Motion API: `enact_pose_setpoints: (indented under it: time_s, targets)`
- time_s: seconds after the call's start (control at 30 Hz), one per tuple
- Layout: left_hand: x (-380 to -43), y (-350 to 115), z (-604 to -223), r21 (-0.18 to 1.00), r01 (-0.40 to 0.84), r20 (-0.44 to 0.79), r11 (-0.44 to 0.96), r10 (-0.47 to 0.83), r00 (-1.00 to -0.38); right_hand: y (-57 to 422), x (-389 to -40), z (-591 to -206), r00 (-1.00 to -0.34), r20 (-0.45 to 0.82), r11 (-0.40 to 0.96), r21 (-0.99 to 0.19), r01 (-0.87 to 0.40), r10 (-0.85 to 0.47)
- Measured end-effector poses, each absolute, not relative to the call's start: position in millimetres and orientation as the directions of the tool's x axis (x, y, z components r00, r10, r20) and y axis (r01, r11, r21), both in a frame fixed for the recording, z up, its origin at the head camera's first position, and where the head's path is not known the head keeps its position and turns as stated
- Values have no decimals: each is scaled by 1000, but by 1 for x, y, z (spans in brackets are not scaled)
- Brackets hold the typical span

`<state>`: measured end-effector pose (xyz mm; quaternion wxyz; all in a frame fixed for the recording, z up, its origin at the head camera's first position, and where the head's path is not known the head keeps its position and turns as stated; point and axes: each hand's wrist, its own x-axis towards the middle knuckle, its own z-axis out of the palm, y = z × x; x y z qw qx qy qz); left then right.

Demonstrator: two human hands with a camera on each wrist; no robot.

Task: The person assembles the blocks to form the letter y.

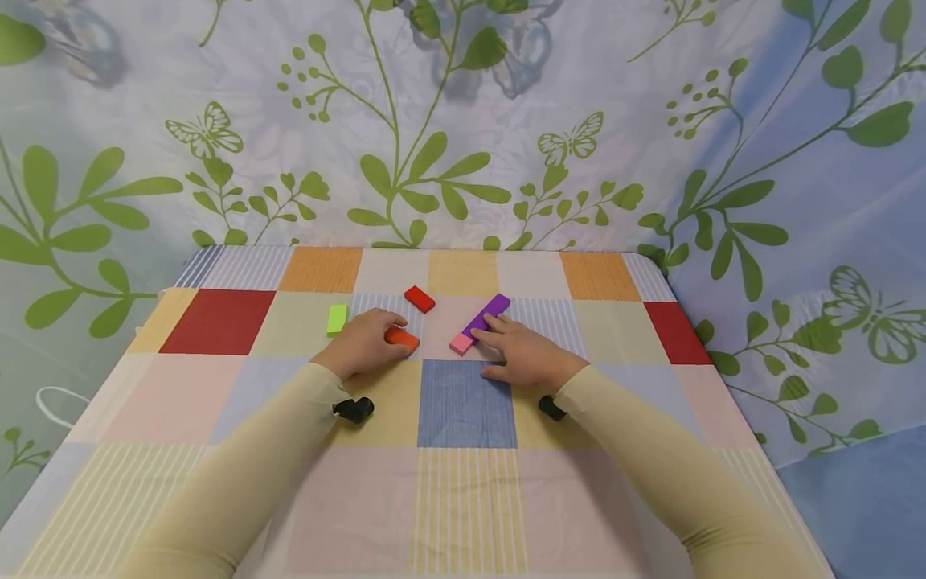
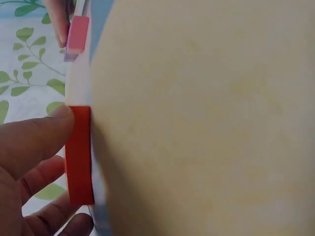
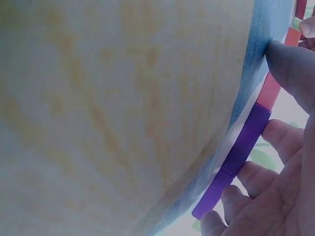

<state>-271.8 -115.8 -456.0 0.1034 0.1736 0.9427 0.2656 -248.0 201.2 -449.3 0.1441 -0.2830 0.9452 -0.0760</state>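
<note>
My left hand [image 1: 364, 342] grips an orange block [image 1: 401, 339] lying on the patchwork cloth. In the left wrist view the thumb is at one end of that orange block [image 2: 79, 155] and fingers are at its other end. My right hand [image 1: 526, 354] has its fingers spread and touching the row of two purple blocks [image 1: 496, 305]. A pink block [image 1: 460, 343] sits at the near end of this row. The right wrist view shows a seam between the purple blocks [image 3: 246, 140], fingertips along their side, and the thumb over the pink block [image 3: 269, 91].
A red block [image 1: 419, 299] lies beyond and between the hands. Left of my left hand is a lime green block [image 1: 337, 319]. The patchwork tablecloth [image 1: 466, 402] covers the table, and a leaf-patterned curtain [image 1: 434, 121] hangs behind it.
</note>
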Motion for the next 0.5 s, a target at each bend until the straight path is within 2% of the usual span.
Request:
enact_pose_setpoints:
  time_s: [0.5]
  targets:
    - [-266, -115, -460, 530, 219, -127, 819, 333, -934, 199, -248, -449, -806, -247, 839, -245, -485, -538]
